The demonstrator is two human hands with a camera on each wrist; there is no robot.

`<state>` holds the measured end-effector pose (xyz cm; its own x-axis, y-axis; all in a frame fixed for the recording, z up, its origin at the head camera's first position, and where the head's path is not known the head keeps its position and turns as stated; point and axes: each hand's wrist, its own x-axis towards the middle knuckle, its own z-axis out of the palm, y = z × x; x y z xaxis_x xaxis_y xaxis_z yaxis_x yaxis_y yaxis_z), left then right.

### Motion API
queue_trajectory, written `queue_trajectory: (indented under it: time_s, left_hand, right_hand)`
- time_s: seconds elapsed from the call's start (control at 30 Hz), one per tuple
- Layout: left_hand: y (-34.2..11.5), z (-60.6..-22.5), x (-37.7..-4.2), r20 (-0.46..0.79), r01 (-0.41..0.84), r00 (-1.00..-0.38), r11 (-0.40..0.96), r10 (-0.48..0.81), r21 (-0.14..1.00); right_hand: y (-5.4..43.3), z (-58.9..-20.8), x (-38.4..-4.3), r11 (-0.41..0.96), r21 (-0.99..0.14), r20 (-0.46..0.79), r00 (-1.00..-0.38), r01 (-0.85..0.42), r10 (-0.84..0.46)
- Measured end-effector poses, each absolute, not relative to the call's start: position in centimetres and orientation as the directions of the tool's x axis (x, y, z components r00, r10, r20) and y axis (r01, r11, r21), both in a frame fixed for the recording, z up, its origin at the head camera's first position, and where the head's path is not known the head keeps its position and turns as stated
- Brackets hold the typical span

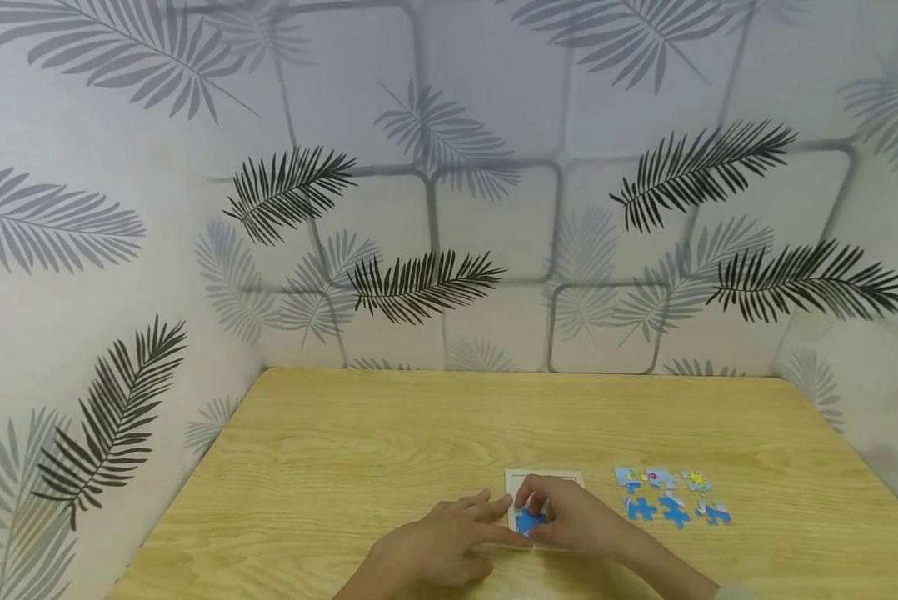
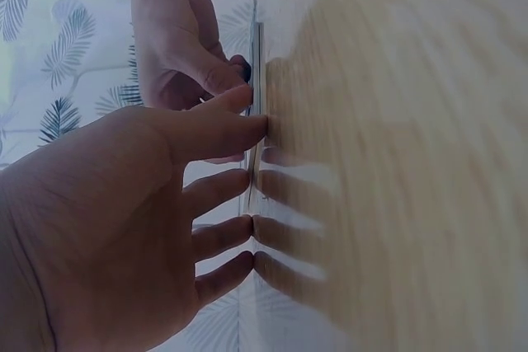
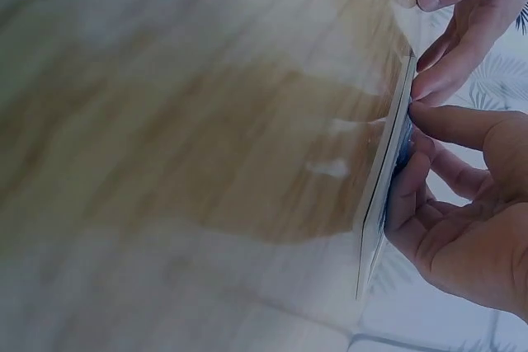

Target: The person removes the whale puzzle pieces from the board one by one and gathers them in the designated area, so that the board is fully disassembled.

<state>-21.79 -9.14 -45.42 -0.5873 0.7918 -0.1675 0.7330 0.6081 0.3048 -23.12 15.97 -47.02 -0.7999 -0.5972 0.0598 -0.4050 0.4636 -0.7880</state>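
Note:
A white puzzle tray (image 1: 569,476) lies flat on the table, with blue jigsaw pieces (image 1: 526,523) at its lower left. My left hand (image 1: 452,542) spreads its fingers, and the index fingertip touches the tray's near left edge. In the left wrist view, that hand's (image 2: 107,212) other fingertips rest on the tabletop. From the right, my right hand (image 1: 572,517) reaches over the tray with curled fingers. Its thumb and fingertips pinch a blue jigsaw piece (image 3: 404,150) low over the tray in the right wrist view. Fingers hide part of the tray.
Right of the tray, several loose jigsaw pieces (image 1: 672,508) lie in two rough rows, blue and white, one with a yellow sun (image 1: 696,479). The wood-grain table (image 1: 359,442) meets a leaf-patterned wall (image 1: 494,217) at the back.

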Motion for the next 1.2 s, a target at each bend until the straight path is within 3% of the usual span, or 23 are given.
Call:
queue_trajectory:
  time_s: [0.43,0.67,1.2]
  left_hand:
    - [-9.09,-45.36,-21.13,-0.124,0.79,-0.548,0.56,0.827,0.25]
    - [-9.15,-45.2,-21.0,-0.126,0.792,-0.546,0.56,0.828,0.245]
    - [-9.02,-45.31,-21.17,-0.163,0.757,-0.563,0.585,0.81,0.293]
  right_hand:
    - [16.13,-46.91,-22.9,0.494,-0.731,0.084,-0.78,-0.471,-0.62]
    - [16.52,-46.49,-22.76,0.406,-0.843,0.033,-0.788,-0.352,-0.614]
    - [16.88,-46.26,-22.91,0.341,-0.907,-0.011,-0.796,-0.247,-0.606]
